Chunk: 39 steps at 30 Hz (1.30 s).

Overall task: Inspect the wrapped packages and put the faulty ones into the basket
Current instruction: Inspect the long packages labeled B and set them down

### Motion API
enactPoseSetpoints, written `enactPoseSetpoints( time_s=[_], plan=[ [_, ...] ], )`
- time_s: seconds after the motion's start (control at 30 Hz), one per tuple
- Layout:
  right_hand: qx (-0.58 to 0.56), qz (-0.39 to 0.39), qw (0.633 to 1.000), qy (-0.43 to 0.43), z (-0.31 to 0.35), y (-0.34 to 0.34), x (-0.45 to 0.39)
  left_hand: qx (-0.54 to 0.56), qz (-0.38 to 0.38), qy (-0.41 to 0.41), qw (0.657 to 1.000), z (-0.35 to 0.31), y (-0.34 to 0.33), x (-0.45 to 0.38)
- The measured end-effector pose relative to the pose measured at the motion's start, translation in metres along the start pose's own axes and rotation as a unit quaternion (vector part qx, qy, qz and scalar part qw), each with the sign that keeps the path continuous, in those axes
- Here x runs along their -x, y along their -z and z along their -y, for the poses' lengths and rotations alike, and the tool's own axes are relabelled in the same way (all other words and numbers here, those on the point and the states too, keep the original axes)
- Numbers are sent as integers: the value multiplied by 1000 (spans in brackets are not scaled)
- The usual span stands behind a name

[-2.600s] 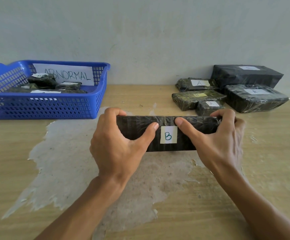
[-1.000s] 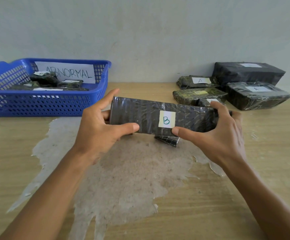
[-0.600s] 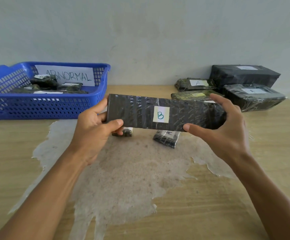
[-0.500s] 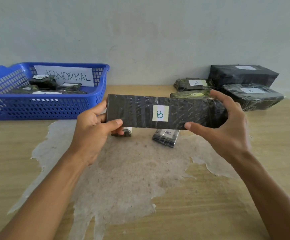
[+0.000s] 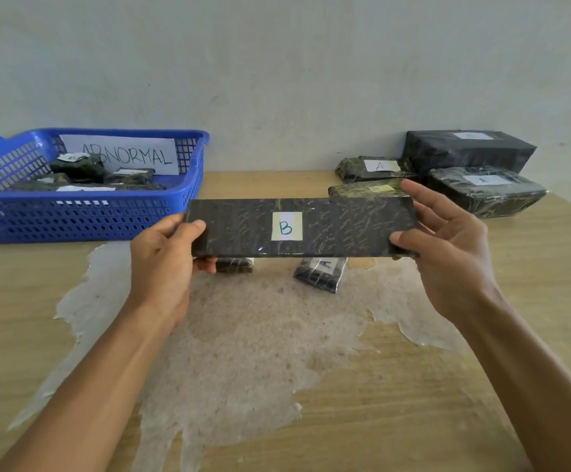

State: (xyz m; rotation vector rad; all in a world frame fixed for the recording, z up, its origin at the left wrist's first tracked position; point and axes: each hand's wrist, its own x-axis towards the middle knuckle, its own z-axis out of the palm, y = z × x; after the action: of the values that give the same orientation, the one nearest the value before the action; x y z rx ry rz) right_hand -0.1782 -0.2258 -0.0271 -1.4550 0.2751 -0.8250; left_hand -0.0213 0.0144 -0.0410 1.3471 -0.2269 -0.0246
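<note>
Blue basket (image 5: 73, 219) holds wrapped packages (image 5: 83, 166); both hands' fingers (image 5: 413, 238) pinch long package (image 5: 338, 229).

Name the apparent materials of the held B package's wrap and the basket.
Held B package: dark wrapping under glossy clear film, probably plastic; it shows shiny wrinkles. Basket: blue moulded plastic, judging by its uniform lattice walls and smooth rim.

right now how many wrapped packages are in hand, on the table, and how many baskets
Long package labelled B, held by left hand and right hand: 1
Packages lying on the table: 6
Blue basket, holding more packages I can't count: 1
Total: 8
</note>
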Motion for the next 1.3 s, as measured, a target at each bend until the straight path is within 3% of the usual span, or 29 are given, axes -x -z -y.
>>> enactPoseSetpoints(
  time_s=[0.4,0.57,0.7,0.87,1.07,1.3],
  plan=[
    [-23,-27,999,-42,3,-2,0,9,-24,21,999,-1,2,-2],
    [-48,99,993,-42,4,2,0,6,-55,45,997,-3,0,-1],
    [-35,94,995,-17,4,3,0,42,-52,61,996,-8,0,0],
    [-19,79,997,12,2,4,-1,166,43,101,980,-14,0,3],
    [-14,59,998,-16,-3,2,-3,196,137,96,966,-13,-3,10],
    [23,31,998,-47,-7,-2,-2,154,116,54,980,-2,-13,9]
  ],
)
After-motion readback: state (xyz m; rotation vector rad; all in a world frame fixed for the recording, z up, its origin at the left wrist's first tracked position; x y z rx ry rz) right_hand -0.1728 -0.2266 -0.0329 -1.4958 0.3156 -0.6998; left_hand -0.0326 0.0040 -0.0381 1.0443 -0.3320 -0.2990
